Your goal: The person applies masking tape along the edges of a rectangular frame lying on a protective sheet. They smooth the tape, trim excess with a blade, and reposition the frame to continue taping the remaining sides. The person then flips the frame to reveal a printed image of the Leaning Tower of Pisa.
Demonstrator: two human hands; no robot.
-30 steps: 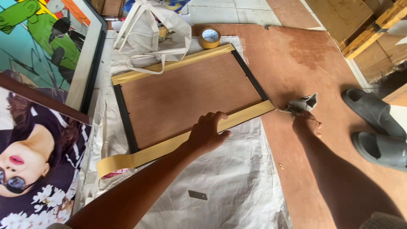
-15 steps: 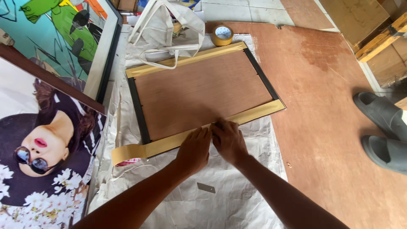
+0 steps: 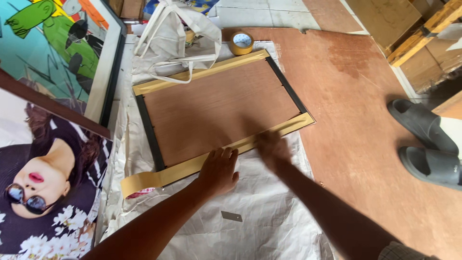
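Note:
A black picture frame lies face down, showing its brown backing board [image 3: 221,108], on white paper. Tan tape [image 3: 192,166] runs along its near edge and its far edge. My left hand [image 3: 219,169] presses flat on the near strip, fingers together. My right hand [image 3: 273,149] is blurred with motion and lies on the same strip, just to the right. The strip's loose left end [image 3: 137,183] curls past the frame's corner. A roll of tan tape [image 3: 241,43] stands beyond the far edge.
Two framed pictures [image 3: 53,120] lean at the left. A white cloth bag [image 3: 175,36] lies at the frame's far left corner. Grey sandals [image 3: 426,144] sit on the brown board floor at the right. A small blade [image 3: 234,216] rests on the white paper [image 3: 269,221].
My right hand came in from the frame's right corner to the near tape strip and is sliding right along it. My left hand stays pressed on the strip.

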